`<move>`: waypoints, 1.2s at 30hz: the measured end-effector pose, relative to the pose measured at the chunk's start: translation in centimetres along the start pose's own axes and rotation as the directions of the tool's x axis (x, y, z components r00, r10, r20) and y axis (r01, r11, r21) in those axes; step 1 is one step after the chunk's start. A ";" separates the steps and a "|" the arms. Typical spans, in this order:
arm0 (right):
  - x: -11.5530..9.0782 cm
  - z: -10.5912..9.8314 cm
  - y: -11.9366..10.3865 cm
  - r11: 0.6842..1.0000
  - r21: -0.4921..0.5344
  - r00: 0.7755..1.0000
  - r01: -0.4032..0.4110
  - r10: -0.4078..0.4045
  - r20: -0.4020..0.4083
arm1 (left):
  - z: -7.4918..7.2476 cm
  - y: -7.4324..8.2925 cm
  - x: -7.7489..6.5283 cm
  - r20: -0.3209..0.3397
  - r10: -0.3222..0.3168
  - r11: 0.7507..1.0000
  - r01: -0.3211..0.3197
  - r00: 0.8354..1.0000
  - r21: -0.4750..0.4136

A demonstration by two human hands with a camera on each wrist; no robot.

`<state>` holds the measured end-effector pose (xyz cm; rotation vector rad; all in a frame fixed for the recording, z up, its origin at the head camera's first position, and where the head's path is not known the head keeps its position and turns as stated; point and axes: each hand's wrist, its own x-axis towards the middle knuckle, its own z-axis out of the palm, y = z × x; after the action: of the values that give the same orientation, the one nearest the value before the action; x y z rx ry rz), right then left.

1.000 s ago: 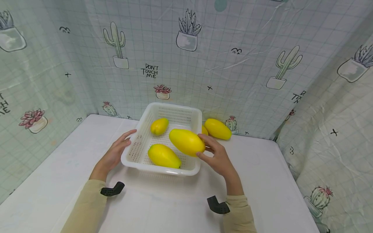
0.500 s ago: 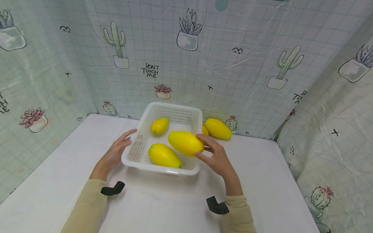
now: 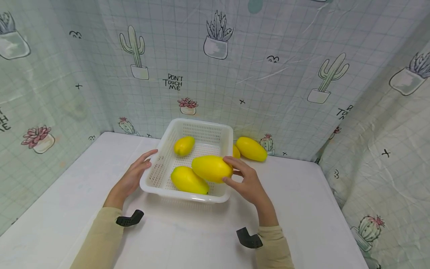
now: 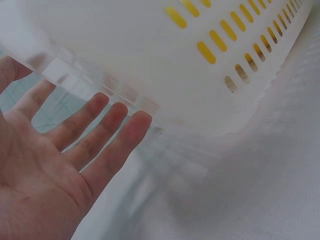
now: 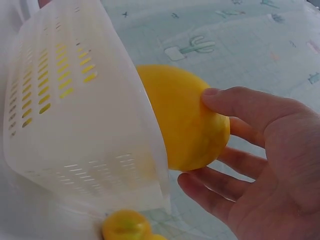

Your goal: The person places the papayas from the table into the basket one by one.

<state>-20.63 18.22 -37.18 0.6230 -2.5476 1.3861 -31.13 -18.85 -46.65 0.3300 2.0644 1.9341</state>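
My right hand (image 3: 244,180) holds a smooth, long yellow papaya-shaped fruit (image 3: 209,169) by its right end, thumb and fingers spread around it. The fruit is over the right part of a white slotted plastic basket (image 3: 188,198) and overlaps the fruit (image 3: 189,181) lying at the near side. A smaller-looking yellow fruit (image 3: 184,145) lies at the back left inside. In the right wrist view the held fruit (image 5: 187,120) shows past the basket rim. My left hand (image 3: 132,177) is at the basket's left side, its fingers (image 4: 132,132) extended right at the plastic wall.
Behind the basket's right side, another yellow fruit (image 3: 251,148) lies on the white table (image 3: 302,209), with one more (image 3: 236,151) partly hidden by the basket. A cactus-print cloth (image 3: 255,82) hangs along the back and sides.
My right hand has moved slightly left and down with the papaya-shaped fruit, which now overlaps the near fruit in the basket. My left hand and the basket have stayed put.
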 end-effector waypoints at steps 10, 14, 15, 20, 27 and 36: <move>0.4 1.0 2.9 0.999 -0.042 1.000 0.007 -0.007 -0.007 | 0.0 0.0 0.0 0.012 0.003 1.000 -0.003 1.000 -0.006; 0.4 1.3 2.9 0.998 -0.058 1.000 0.019 -0.019 -0.008 | -0.1 0.0 0.0 0.013 0.004 1.000 -0.003 1.000 -0.006; 0.5 1.4 2.9 0.998 -0.064 1.000 0.024 -0.024 -0.009 | -0.1 0.0 0.0 0.013 0.003 1.000 -0.003 1.000 -0.006; 0.6 1.8 2.8 0.997 -0.077 1.000 0.023 -0.025 -0.017 | -0.1 0.0 0.0 0.014 0.002 1.000 -0.002 1.000 -0.003; 0.6 2.2 2.9 0.994 -0.105 0.998 0.019 -0.024 -0.052 | -0.1 0.0 0.0 0.016 0.010 1.000 -0.010 1.000 -0.002; 0.8 3.1 3.0 0.986 -0.164 0.997 -0.032 0.020 -0.078 | -0.1 0.0 0.0 0.030 0.033 0.999 -0.033 0.999 -0.006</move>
<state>-22.52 16.90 -40.88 0.5000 -2.5837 1.1668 -31.15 -18.96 -46.65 0.3918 2.0467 1.9416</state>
